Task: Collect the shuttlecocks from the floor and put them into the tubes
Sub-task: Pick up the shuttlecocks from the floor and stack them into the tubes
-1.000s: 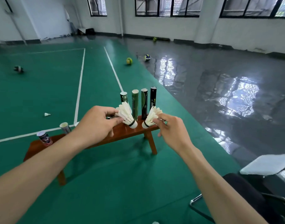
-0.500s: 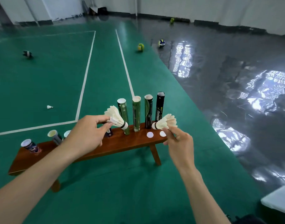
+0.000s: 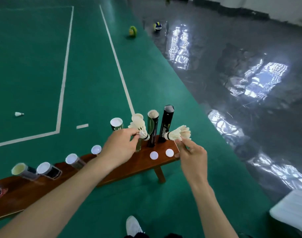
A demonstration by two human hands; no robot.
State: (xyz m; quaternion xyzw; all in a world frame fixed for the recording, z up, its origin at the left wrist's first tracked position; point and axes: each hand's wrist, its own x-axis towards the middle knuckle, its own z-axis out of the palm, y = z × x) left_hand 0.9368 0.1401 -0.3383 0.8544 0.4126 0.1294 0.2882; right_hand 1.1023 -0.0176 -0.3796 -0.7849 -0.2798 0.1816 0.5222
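Evidently to load two at once, the left hand [image 3: 120, 146] pinches a white feathered shuttlecock [image 3: 139, 127] cork-down over the open green cardboard tubes [image 3: 138, 134] on the brown wooden bench [image 3: 143, 162], while the right hand [image 3: 192, 154] pinches another feathered shuttlecock [image 3: 178, 133] just right of the black tube [image 3: 166, 124].

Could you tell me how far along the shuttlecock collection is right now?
Partly done: the dark green tube on the bench looks filled to the top. In hand: the left hand and right hand each pinch a shuttlecock. Left: one shuttlecock on the floor.
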